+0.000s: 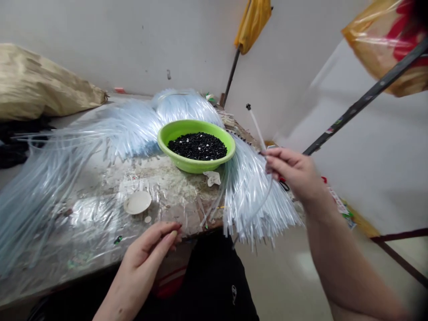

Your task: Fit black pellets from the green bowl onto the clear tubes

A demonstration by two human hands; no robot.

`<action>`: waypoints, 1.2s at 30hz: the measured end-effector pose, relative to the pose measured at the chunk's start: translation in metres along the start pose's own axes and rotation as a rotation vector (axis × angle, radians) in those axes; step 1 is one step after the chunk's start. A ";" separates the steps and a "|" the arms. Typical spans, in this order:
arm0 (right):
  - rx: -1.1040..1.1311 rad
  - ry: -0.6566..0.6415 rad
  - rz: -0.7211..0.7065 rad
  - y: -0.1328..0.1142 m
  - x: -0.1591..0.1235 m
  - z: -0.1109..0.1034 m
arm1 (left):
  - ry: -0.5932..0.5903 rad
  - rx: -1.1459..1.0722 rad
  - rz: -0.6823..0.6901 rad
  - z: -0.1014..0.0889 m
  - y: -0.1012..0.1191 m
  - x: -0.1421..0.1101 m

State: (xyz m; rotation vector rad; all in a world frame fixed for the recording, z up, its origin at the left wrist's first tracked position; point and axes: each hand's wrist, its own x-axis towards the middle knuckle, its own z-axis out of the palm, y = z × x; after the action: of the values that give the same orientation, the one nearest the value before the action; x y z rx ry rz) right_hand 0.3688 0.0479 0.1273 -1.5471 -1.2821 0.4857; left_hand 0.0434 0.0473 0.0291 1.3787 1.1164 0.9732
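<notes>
My right hand (294, 171) is raised at the right of the table, pinching one clear plastic tube (257, 127) that points up and ends in a small black cap (248, 107). Below this hand a fan of clear tubes (257, 200) hangs over the table's edge. My left hand (150, 249) rests at the near table edge, fingers curled together, thumb against fingertips; whether it holds anything is unclear. A green bowl (170, 133) filled with small black caps (197, 146), a few white ones among them, sits in the middle of the table.
More clear tubes (67, 160) spread across the left and back of the plastic-covered table (100, 218). A small white dish (137, 202) lies near my left hand. A tan sack (36, 84) sits far left. Dark rods (368, 96) and yellow bags hang at right.
</notes>
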 end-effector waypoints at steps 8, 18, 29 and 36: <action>-0.621 0.118 0.082 0.025 0.142 -0.024 | 0.131 -0.062 -0.330 -0.035 -0.044 -0.019; -1.035 -0.072 0.115 0.104 0.206 0.047 | 0.134 0.097 -0.174 -0.063 -0.058 -0.026; -1.096 -0.042 0.062 0.091 0.185 0.051 | 0.364 0.868 0.280 -0.130 -0.037 0.006; -0.825 0.134 -0.186 0.038 0.117 0.049 | 0.339 1.226 -0.055 -0.187 -0.025 0.085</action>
State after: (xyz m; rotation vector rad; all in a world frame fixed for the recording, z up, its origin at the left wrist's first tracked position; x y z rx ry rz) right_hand 0.3887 0.1773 0.1079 -2.0431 -1.5978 -0.3181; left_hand -0.1202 0.1729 0.0219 2.1290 2.1808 0.4247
